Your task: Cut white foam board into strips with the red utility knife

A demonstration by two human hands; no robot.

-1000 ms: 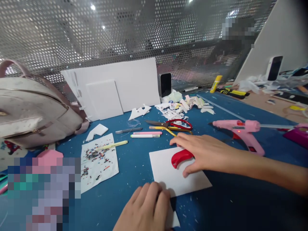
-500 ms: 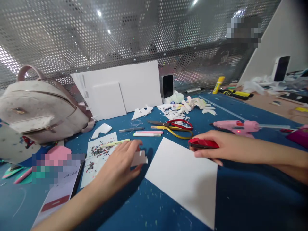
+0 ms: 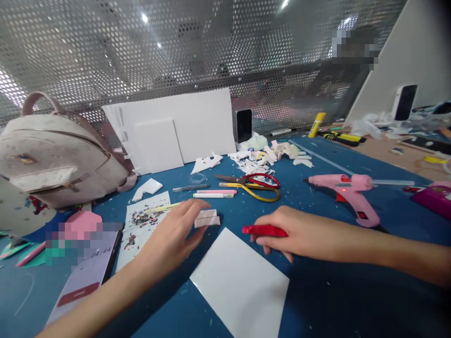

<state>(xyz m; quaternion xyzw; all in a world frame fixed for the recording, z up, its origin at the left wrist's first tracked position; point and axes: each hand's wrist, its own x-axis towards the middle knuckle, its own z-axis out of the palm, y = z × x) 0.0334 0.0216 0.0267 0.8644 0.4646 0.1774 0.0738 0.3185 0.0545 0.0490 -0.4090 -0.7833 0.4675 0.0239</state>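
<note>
My left hand (image 3: pixel 179 225) has its thumb and fingers curled around a small white piece of card or foam (image 3: pixel 206 218), which seems to be pinched between them. In my right hand (image 3: pixel 278 230) is a short red hand tool (image 3: pixel 264 230), held level above the blue tabletop; its exact kind is unclear. A square white sheet (image 3: pixel 243 286) lies between and in front of both hands, turned cornerwise, touched by neither. Scissors (image 3: pixel 262 187) with red and yellow handles lie beyond my right hand, beside several pens (image 3: pixel 214 194).
On the right lies a pink glue gun (image 3: pixel 345 185). White scraps (image 3: pixel 253 162) are piled near a standing phone (image 3: pixel 244 126). White boards (image 3: pixel 204 126) lean at the back. A backpack (image 3: pixel 56 159), a paper with colourful bits (image 3: pixel 130 256) and a large phone (image 3: pixel 84 277) occupy the left.
My right hand has moved left and toward me with the red tool, off the white sheet. The sheet has shifted left and closer. My left hand has moved slightly with the white piece.
</note>
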